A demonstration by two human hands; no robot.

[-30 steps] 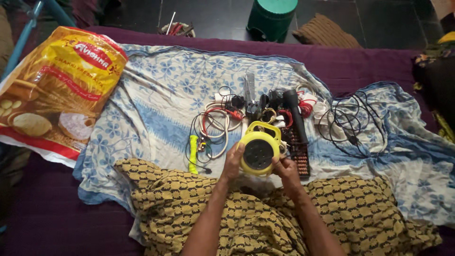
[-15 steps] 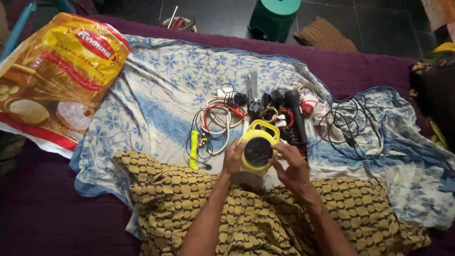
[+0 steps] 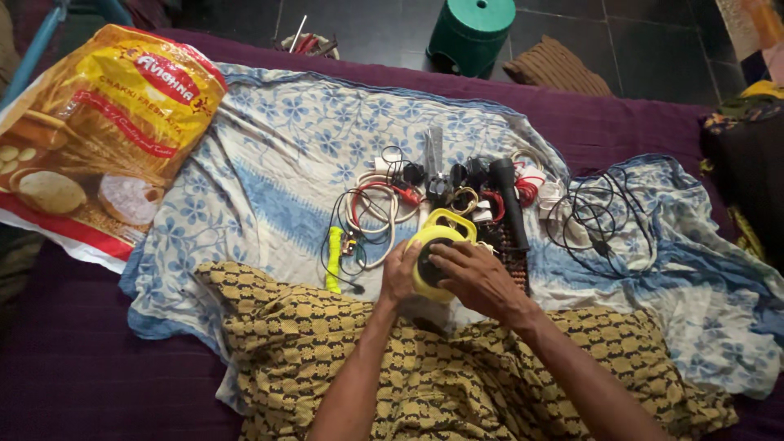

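A purple bed cover lies under a blue-and-white floral cloth. Beyond it the dark tiled floor carries a green plastic stool and a folded brown mat. Light is dim.

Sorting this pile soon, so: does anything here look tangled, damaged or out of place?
Yes: the cables and black wires lie in loose tangles on the floral cloth. No damage is visible. The yellow reel, held by the left hand and right hand, looks intact.
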